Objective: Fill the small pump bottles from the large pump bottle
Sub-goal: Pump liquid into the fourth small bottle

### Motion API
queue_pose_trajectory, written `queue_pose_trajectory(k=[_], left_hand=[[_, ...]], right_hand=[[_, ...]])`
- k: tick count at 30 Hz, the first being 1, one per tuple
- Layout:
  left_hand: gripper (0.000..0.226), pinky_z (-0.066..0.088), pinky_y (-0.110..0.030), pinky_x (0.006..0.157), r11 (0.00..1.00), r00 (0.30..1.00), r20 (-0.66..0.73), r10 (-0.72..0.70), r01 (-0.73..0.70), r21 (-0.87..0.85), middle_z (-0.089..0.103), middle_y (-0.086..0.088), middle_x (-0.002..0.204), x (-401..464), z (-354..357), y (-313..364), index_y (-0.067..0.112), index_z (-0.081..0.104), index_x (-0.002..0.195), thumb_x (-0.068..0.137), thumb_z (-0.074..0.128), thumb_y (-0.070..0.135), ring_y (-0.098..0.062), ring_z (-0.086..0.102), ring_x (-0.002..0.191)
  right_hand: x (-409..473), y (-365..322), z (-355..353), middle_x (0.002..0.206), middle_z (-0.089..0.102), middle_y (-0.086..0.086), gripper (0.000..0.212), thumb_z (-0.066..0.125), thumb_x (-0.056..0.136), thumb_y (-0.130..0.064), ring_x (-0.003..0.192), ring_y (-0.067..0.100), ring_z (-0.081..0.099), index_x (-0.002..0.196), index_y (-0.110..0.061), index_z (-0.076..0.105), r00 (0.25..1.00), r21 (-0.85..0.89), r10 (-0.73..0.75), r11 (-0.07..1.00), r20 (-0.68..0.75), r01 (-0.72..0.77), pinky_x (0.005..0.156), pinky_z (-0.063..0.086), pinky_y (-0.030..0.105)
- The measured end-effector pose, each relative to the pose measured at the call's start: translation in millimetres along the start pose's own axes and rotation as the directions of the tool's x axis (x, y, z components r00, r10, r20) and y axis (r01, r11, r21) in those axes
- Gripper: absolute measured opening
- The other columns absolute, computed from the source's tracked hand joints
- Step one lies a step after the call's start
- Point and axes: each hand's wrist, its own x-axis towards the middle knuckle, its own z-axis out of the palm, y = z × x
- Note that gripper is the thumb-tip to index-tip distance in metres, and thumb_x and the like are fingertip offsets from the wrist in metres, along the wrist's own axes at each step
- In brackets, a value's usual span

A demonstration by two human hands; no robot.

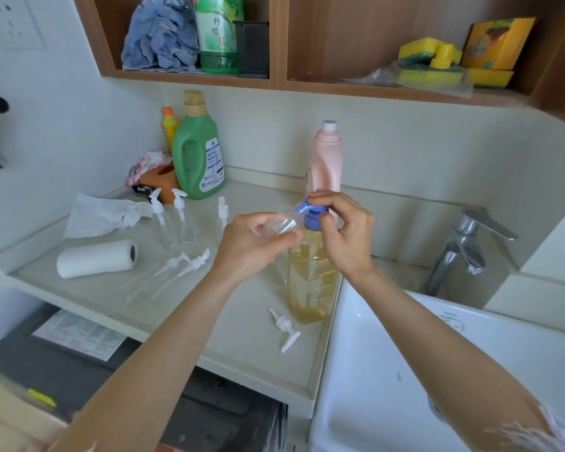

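Left hand (255,238) grips small bottle (282,223); right hand (343,230) seemingly pinches pump (blue) (310,210).

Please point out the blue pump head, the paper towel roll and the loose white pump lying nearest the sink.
blue pump head (311,209): head view, on its spout.
paper towel roll (95,259): head view, on its side.
loose white pump (284,327): head view, on its collar.

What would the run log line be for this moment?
left hand: holds small bottle at spout | right hand: on blue pump | large bottle: upright
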Motion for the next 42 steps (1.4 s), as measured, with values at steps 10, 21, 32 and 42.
queue_pose_trajectory(k=[10, 21, 32, 42], left_hand=[[0.021, 0.038, -0.015, 0.042, 0.999, 0.999, 0.043, 0.02, -0.019, -0.032, 0.054, 0.001, 0.065, -0.9, -5.8, 14.3, 0.037, 0.066, 0.083, 0.077, 0.077, 0.021, -0.007, 0.047, 0.044], [0.028, 0.036, -0.013, 0.042, 1.0, 0.997, 0.074, -0.001, 0.001, -0.007, 0.055, 0.008, 0.058, 3.5, -2.3, -4.2, 0.023, 0.072, 0.103, 0.076, 0.078, 0.019, -0.007, 0.047, 0.042], [0.064, 0.053, -0.037, 0.085, 0.996, 0.98, 0.18, 0.087, -0.089, 0.006, 0.069, -0.005, 0.107, 4.9, -13.7, 3.3, 0.024, 0.059, 0.128, 0.069, 0.074, 0.045, -0.006, 0.06, 0.073], [0.024, 0.038, -0.025, 0.053, 0.996, 0.997, 0.01, 0.073, -0.072, -0.051, 0.069, 0.006, 0.079, 2.5, -4.7, -7.8, 0.029, 0.062, 0.088, 0.073, 0.081, 0.027, -0.003, 0.058, 0.055]], right_hand=[[17.6, -5.3, -2.3, 0.085, 0.067, -0.007, 0.03, 0.044, 0.081, -0.013, 0.085, 0.013, 0.066, 0.081, -0.003, 0.072, 1.0, 0.008, 0.012, 1.0, 0.009, -0.012, 0.079, 0.051, 0.026], [-3.5, 5.7, 3.0, 0.083, 0.067, 0.007, 0.024, 0.045, 0.076, -0.006, 0.08, 0.017, 0.058, 0.078, 0.001, 0.068, 0.998, -0.068, -0.066, 0.995, 0.002, 0.066, 0.075, 0.04, 0.008], [16.2, -14.7, -3.1, 0.089, 0.063, -0.009, 0.028, 0.045, 0.077, -0.014, 0.089, 0.016, 0.063, 0.084, -0.006, 0.071, 0.998, 0.009, 0.03, 0.999, 0.062, -0.03, 0.08, 0.052, 0.033], [11.2, -2.2, 5.4, 0.092, 0.065, -0.01, 0.029, 0.043, 0.081, -0.01, 0.091, 0.01, 0.064, 0.085, -0.012, 0.071, 0.997, 0.068, 0.071, 0.995, -0.023, -0.07, 0.084, 0.049, 0.026]])
